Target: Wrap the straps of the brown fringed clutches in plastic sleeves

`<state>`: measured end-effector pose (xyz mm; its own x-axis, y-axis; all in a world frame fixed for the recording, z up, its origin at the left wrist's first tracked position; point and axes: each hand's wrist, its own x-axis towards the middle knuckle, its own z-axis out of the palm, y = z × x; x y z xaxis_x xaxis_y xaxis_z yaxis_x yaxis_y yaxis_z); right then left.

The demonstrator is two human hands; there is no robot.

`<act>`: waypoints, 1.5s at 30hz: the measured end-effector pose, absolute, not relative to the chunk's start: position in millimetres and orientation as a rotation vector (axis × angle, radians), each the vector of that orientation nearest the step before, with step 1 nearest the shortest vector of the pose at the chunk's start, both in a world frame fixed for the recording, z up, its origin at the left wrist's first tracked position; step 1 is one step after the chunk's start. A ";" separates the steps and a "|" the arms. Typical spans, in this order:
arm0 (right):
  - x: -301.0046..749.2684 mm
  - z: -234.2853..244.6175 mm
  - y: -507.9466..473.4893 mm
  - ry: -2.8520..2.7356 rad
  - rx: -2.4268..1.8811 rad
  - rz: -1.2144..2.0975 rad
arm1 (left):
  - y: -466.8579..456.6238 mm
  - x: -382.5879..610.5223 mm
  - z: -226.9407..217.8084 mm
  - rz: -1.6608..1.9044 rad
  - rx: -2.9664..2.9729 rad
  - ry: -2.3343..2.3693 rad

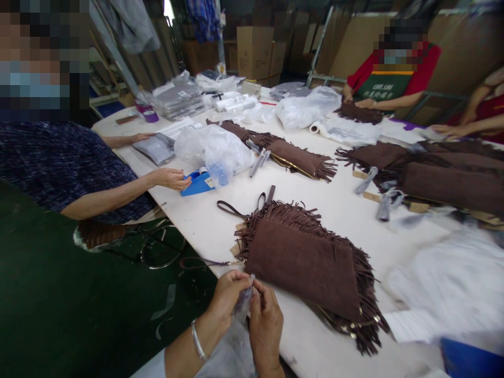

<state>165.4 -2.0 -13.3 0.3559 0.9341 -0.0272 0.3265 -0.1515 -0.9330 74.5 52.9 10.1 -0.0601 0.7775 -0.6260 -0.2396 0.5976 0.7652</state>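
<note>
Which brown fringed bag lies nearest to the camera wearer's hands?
The single fringed bag at the near edge of the table, just beyond the left hand and right hand, which pinch a plastic bag; the other fringed bags lie farther back.

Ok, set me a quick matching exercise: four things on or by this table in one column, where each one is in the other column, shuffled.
Things:
1. clear plastic bag
2. brown fringed bag
3. blue tape dispenser
4. purple roll

Places:
A. far left end of the table
B. pinched between the left hand and right hand
C. touched by a co-worker's hand
D. flat on the table, just beyond the person's own hands

Pairs: 1-B, 2-D, 3-C, 4-A.
</note>
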 end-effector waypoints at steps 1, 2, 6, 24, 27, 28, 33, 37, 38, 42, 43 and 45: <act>164.8 -14.5 -2.6 -1.101 -1.679 0.831 | 52.9 75.7 9.3 0.894 0.520 1.412; 164.1 -16.1 -3.3 -1.058 -1.680 0.853 | 52.7 76.8 8.6 0.894 0.537 1.432; 161.7 -22.2 -5.6 -0.914 -1.680 0.955 | 50.3 80.7 8.2 0.897 0.566 1.492; 173.1 -16.3 -4.2 -1.537 -1.578 0.586 | 40.8 80.7 1.6 1.023 0.918 1.366; 175.8 -11.9 -2.0 -1.466 -1.565 0.681 | 41.5 78.8 8.7 1.027 0.821 1.309; 176.8 -9.1 -0.3 -1.402 -1.566 0.751 | 42.2 78.3 10.8 1.023 0.782 1.294; 180.7 4.7 10.4 -0.903 -1.563 1.233 | 46.5 76.9 16.9 0.997 0.656 1.275; 180.3 2.8 8.0 -0.692 -1.491 1.277 | 49.0 75.2 18.1 0.964 0.588 1.276; 179.9 0.6 5.7 -0.672 -1.501 1.264 | 49.4 74.7 17.7 0.948 0.554 1.266; 178.1 -7.7 -0.4 -0.712 -1.570 1.222 | 50.6 73.8 14.9 0.902 0.460 1.254; 177.5 -8.5 0.1 -0.731 -1.589 1.194 | 51.0 74.1 14.3 0.898 0.461 1.269; 176.1 -8.7 3.1 -0.767 -1.632 1.117 | 51.7 75.1 13.5 0.894 0.492 1.311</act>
